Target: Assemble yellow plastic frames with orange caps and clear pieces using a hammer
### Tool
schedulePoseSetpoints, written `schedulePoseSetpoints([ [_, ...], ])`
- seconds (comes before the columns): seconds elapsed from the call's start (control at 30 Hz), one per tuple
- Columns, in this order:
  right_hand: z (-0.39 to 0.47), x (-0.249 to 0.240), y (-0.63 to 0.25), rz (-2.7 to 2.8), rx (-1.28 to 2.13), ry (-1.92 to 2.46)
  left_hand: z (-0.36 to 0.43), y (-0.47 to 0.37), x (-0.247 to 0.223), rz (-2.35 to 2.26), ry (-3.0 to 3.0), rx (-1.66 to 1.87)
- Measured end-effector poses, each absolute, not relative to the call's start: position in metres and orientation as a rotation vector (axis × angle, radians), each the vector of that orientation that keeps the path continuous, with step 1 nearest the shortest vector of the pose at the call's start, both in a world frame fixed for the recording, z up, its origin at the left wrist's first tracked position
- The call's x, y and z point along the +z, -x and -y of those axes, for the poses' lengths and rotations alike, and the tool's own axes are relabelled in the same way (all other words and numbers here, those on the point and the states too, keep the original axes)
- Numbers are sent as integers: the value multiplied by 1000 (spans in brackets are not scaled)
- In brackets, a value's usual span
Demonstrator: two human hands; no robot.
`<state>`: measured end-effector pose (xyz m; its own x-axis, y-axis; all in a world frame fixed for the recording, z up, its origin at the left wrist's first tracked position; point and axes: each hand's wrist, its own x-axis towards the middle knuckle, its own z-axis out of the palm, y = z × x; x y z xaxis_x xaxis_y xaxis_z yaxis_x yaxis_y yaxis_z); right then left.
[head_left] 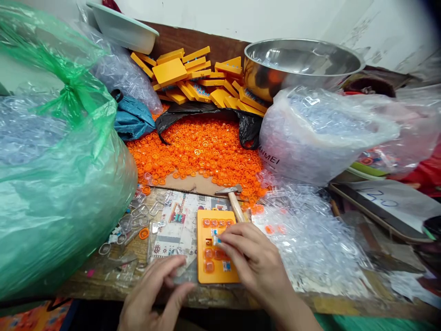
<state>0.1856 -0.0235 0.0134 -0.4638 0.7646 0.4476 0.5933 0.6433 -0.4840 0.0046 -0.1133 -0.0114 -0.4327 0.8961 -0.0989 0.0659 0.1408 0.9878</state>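
Observation:
A flat yellow-orange plastic piece (203, 274) lies near the table's front edge, with orange translucent caps and small blue-and-white parts on its face. My right hand (257, 257) pinches a small clear and blue part (216, 239) over the middle of that piece. To the left of the piece, my left hand (155, 294) is held with its fingers apart and nothing in them. A hammer (236, 207) lies just behind the piece, its handle partly hidden by my right hand.
Orange rings (206, 147) are heaped behind, below stacked yellow pieces (170, 72). A green bag (69, 207) bulges at left. Clear parts (317, 239) spread at right, before a white bag (303, 142). A steel bowl (299, 57) stands at the back right.

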Motion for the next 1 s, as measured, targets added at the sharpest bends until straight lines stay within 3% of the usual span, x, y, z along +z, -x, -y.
schedulePoseSetpoints([
  [0.13, 13, 5, -174, 2312, 368, 1127, 104, 8, -22, -1742, -1342, 1455],
  [0.6, 5, 11, -162, 2587, 253, 1205, 102, 14, -39, -1775, -1514, 1336],
  [0.8, 4, 13, -157, 2628, 302, 1199, 93, 5, -15, -1713, -996, 1361],
  [1.0, -1, 32, -177, 2355, 683, 952, 64, 5, 18, -1001, -325, 988],
])
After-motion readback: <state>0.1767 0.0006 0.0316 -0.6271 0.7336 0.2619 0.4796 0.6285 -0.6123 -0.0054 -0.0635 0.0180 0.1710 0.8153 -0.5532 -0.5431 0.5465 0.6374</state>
